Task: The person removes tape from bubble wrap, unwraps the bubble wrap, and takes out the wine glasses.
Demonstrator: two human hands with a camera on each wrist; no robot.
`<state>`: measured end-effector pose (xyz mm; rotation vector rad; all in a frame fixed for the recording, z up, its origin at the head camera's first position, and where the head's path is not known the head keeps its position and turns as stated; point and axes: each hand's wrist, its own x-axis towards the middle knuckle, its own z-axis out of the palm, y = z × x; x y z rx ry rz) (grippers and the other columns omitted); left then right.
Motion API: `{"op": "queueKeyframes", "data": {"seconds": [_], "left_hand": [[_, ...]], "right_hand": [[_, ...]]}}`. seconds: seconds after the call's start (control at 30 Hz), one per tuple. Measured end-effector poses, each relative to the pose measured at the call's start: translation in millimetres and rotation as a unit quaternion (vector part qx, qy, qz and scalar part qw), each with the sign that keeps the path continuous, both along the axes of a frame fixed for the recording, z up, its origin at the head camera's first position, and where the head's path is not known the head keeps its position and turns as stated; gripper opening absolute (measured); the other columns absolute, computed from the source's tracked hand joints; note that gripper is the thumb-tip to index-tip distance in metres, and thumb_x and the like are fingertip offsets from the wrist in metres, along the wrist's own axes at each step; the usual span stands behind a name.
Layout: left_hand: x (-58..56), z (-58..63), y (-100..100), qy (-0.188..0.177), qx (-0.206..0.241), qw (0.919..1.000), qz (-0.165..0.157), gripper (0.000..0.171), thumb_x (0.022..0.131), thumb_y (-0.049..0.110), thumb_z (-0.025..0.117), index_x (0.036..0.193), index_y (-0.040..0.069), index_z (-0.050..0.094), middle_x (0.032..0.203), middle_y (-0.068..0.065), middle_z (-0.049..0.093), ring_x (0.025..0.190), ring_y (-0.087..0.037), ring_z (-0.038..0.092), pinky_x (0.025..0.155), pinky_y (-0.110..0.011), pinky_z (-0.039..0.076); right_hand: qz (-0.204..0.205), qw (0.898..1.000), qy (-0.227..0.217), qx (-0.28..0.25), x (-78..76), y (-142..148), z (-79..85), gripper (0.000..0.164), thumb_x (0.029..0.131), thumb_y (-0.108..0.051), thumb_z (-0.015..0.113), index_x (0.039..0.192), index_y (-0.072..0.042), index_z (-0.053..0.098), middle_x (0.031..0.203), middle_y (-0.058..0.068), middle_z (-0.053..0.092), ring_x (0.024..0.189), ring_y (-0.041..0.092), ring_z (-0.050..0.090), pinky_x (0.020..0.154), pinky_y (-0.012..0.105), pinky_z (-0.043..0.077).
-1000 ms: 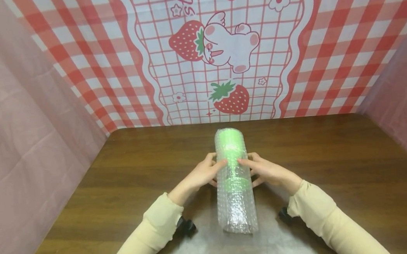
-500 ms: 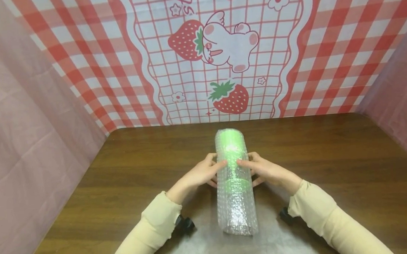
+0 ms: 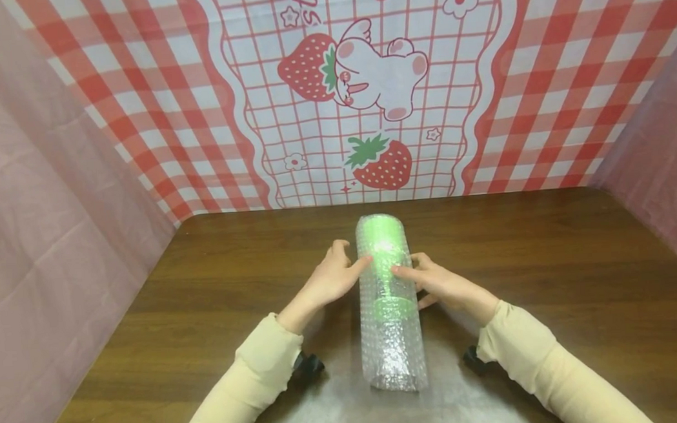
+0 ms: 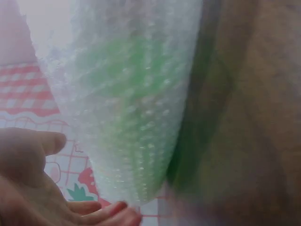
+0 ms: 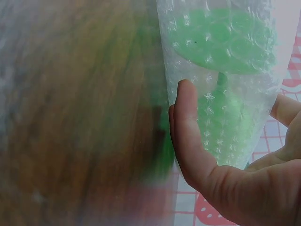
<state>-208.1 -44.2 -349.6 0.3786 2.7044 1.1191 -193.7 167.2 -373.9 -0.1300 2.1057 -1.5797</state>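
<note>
A bubble-wrapped green object (image 3: 392, 312) occupies the middle of the head view, its long side running from front to back. Through the clear wrap a round green disc (image 5: 225, 40) and a narrow stem show in the right wrist view. My right hand (image 3: 444, 286) holds the package by its right side, thumb on the front and fingers round the edge. On the other side, my left hand (image 3: 332, 278) has spread fingers held away from the wrap. Its thumb tip overlaps the package's left edge in the head view; the left wrist view shows a gap beside the wrap (image 4: 131, 113).
Below is a dark brown wooden table (image 3: 205, 310). A red-and-white checked cloth (image 3: 193, 117) with strawberries hangs behind its far edge. Pink curtains (image 3: 42, 223) close off both sides. Black devices (image 3: 308, 365) sit at the wrists.
My left hand has loosened from the package and moved slightly left, its fingers now off the side. My right hand and the package have stayed almost in place.
</note>
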Motion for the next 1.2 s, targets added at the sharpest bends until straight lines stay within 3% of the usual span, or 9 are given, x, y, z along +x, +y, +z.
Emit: {"op": "queueKeyframes", "data": {"seconds": [0.13, 0.23, 0.33, 0.57, 0.7, 0.87, 1.03, 1.2], "left_hand": [[-6.1, 6.2, 5, 0.078, -0.011, 0.9969, 0.006, 0.057, 0.088, 0.044, 0.052, 0.123, 0.0, 0.039, 0.114, -0.016, 0.046, 0.101, -0.026, 0.046, 0.085, -0.037, 0.045], [-10.6, 11.5, 11, 0.129, -0.014, 0.9916, 0.001, 0.037, 0.087, 0.035, 0.057, 0.106, 0.004, 0.051, 0.099, -0.01, 0.052, 0.086, -0.021, 0.05, 0.072, -0.031, 0.046], [-13.3, 15.5, 18, 0.153, -0.021, 0.9879, -0.014, 0.023, 0.087, 0.03, 0.057, 0.093, 0.008, 0.059, 0.086, -0.003, 0.055, 0.071, -0.013, 0.049, 0.059, -0.023, 0.043], [-18.2, 16.8, 32, 0.149, -0.046, 0.9868, -0.045, 0.021, 0.088, 0.03, 0.055, 0.085, 0.01, 0.063, 0.06, 0.003, 0.047, 0.046, -0.006, 0.037, 0.038, -0.015, 0.03], [-19.4, 15.5, 38, 0.147, -0.073, 0.9852, -0.051, 0.022, 0.088, 0.031, 0.056, 0.084, 0.011, 0.062, 0.059, 0.004, 0.048, 0.043, -0.005, 0.035, 0.035, -0.013, 0.027], [-18.6, 14.6, 44, 0.159, -0.108, 0.9802, -0.047, 0.022, 0.087, 0.033, 0.058, 0.082, 0.012, 0.062, 0.07, 0.003, 0.053, 0.046, -0.006, 0.039, 0.035, -0.014, 0.031], [-18.3, 15.4, 49, 0.183, -0.151, 0.9713, -0.02, 0.025, 0.084, 0.038, 0.06, 0.075, 0.015, 0.062, 0.072, 0.004, 0.056, 0.057, -0.009, 0.05, 0.043, -0.019, 0.041], [-17.8, 13.1, 53, 0.201, -0.174, 0.964, 0.002, 0.022, 0.083, 0.036, 0.061, 0.073, 0.016, 0.061, 0.073, 0.004, 0.055, 0.062, -0.01, 0.051, 0.049, -0.024, 0.043]], "right_hand": [[-0.003, 1.0, 0.005, 0.007, 0.3, -1, 0.8, 0.074, 0.091, -0.044, 0.048, 0.136, 0.001, 0.011, 0.132, 0.03, 0.027, 0.113, 0.042, 0.044, 0.078, 0.044, 0.054], [-0.005, 1.0, 0.009, 0.012, 0.9, -1, 2.2, 0.075, 0.09, -0.045, 0.048, 0.136, 0.001, 0.01, 0.134, 0.03, 0.024, 0.115, 0.045, 0.041, 0.079, 0.045, 0.053], [0.0, 1.0, 0.014, 0.014, 1.4, -1, 3.2, 0.077, 0.091, -0.044, 0.047, 0.137, 0.003, 0.008, 0.136, 0.032, 0.02, 0.118, 0.047, 0.037, 0.08, 0.046, 0.053], [-0.005, 1.0, 0.012, 0.015, 2.2, -2, 2.8, 0.077, 0.09, -0.044, 0.049, 0.137, 0.002, 0.008, 0.136, 0.031, 0.022, 0.121, 0.046, 0.035, 0.081, 0.047, 0.052], [0.001, 1.0, 0.015, 0.017, 2.6, -3, 3.1, 0.076, 0.091, -0.044, 0.048, 0.136, 0.002, 0.008, 0.137, 0.031, 0.022, 0.123, 0.046, 0.032, 0.081, 0.048, 0.052], [0.004, 1.0, 0.02, 0.021, 3.3, -3, 4.4, 0.075, 0.091, -0.042, 0.047, 0.136, 0.003, 0.008, 0.137, 0.032, 0.021, 0.123, 0.046, 0.032, 0.082, 0.049, 0.051], [0.002, 0.999, 0.031, 0.024, 4.3, -6, 7.2, 0.074, 0.091, -0.04, 0.049, 0.135, 0.005, 0.01, 0.134, 0.033, 0.028, 0.12, 0.044, 0.037, 0.082, 0.051, 0.051], [-0.001, 0.999, 0.036, 0.021, 4.9, -8, 7.3, 0.07, 0.091, -0.037, 0.051, 0.133, 0.005, 0.014, 0.128, 0.033, 0.033, 0.115, 0.043, 0.043, 0.081, 0.051, 0.051]]}}
